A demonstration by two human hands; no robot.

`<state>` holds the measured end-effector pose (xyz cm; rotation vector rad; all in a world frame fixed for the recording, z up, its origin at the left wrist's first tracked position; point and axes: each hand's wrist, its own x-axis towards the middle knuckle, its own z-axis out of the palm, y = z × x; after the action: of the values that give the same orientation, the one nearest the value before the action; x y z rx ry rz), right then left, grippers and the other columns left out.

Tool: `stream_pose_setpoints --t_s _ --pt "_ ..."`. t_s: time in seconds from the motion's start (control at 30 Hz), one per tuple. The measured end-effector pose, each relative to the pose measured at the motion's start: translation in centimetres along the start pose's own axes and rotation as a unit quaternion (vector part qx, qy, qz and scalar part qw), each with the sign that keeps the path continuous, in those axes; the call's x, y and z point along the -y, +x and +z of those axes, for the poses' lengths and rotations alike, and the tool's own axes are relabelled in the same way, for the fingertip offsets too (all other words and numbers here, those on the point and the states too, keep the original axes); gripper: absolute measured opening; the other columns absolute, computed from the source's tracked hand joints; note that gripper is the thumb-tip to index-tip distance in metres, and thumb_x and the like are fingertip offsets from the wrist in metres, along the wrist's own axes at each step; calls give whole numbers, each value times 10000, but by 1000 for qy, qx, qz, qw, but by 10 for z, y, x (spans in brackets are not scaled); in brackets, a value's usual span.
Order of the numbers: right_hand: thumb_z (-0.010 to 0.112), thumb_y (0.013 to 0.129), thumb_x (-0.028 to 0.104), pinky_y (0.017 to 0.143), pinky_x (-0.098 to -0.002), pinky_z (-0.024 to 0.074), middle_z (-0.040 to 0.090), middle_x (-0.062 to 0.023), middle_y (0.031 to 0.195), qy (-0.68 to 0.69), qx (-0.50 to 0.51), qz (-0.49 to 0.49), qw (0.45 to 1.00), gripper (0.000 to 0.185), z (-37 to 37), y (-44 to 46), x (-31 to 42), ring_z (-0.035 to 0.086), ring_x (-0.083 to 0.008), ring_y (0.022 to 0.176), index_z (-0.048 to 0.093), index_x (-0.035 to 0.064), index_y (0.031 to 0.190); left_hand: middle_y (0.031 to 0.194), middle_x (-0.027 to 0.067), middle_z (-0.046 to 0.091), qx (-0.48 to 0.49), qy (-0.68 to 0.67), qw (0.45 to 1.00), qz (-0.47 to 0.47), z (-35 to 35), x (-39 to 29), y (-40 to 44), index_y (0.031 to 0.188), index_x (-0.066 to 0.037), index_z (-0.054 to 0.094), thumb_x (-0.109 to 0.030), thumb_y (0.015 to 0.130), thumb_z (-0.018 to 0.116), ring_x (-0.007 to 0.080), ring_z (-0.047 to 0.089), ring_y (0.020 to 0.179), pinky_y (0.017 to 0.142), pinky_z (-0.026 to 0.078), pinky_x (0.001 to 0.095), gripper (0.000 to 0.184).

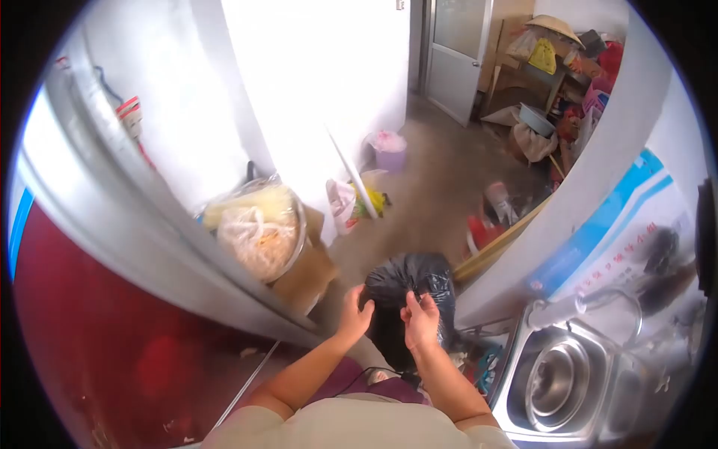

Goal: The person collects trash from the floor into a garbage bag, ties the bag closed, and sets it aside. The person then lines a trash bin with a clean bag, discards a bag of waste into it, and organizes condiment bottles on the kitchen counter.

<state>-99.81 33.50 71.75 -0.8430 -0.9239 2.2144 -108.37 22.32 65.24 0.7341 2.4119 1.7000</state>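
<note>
A black plastic bag (389, 318) stands on the floor just in front of me, bulky, with its top gathered. At the bag's left edge is my left hand (354, 314), its thumb and fingers apart with nothing between them. My right hand (420, 318) is over the right part of the bag, thumb and fingertips pinched together at the bag's gathered top. The pinched bit of plastic is too small to make out clearly.
At the right is a steel sink (561, 382) with metal bowls. A cardboard box (310, 277) and a bag of food (258, 239) stand left. Further off are a purple bucket (390, 159), a leaning white pole (351, 172), an open door (456, 63) and piled household goods.
</note>
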Motion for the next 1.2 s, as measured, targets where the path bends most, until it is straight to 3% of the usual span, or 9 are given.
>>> stream_pose_setpoints --t_s 0.4,0.5,0.53,0.73,0.83,0.93,1.0,1.1,1.2 --pt "574 818 29 452 -230 338 427 0 592 54 -60 -19 997 150 36 253 15 429 -109 492 446 79 878 1067 164 524 143 -122 982 14 113 89 297 1091 -13 513 -132 813 533 273 528 984 860 408 333 304" --pt "576 812 25 448 -240 331 426 -8 591 50 -99 5 994 149 54 321 28 430 -123 493 447 76 869 1039 164 521 191 -31 980 47 113 95 365 1095 -9 505 -112 813 526 273 530 946 832 416 339 301" --pt "564 828 33 435 -238 302 411 1 570 22 -132 4 991 126 68 337 37 411 -115 468 459 65 766 1015 165 513 193 -24 979 60 111 87 384 1069 -10 504 -96 800 528 283 520 924 814 418 351 283" --pt "570 812 16 418 -236 291 408 -2 558 56 -153 -29 986 130 96 448 74 417 -120 443 452 70 807 1015 171 502 224 108 957 149 102 79 480 985 -25 532 -124 733 588 331 486 961 833 401 385 277" --pt "560 804 3 418 -230 302 422 -1 565 59 -163 -49 984 118 119 501 109 425 -117 453 465 72 790 984 169 551 463 253 842 112 104 90 499 952 -45 580 -218 723 607 332 516 951 817 415 382 289" --pt "545 812 0 431 -230 328 432 4 588 65 -142 -53 986 108 137 558 137 424 -111 478 486 70 756 911 147 613 618 245 747 -18 121 107 514 934 -82 617 -369 741 592 305 571 913 793 443 380 346" --pt "535 808 -18 446 -236 353 473 -26 678 59 -115 -39 991 125 133 596 146 425 -115 507 457 62 864 883 134 630 701 265 657 -85 150 146 528 948 -93 617 -425 746 584 293 592 890 786 455 382 391" --pt "530 807 -21 446 -238 358 466 -28 689 35 -95 -21 995 155 136 663 171 422 -113 517 443 60 907 909 137 626 632 229 733 -105 175 158 564 951 -89 615 -439 734 605 295 589 898 791 452 384 412" --pt "543 800 -16 433 -234 344 432 -13 631 18 -95 5 995 134 136 730 190 406 -107 493 448 76 825 903 153 623 593 289 746 -87 214 206 600 939 -81 618 -343 713 623 315 588 888 781 455 392 347"
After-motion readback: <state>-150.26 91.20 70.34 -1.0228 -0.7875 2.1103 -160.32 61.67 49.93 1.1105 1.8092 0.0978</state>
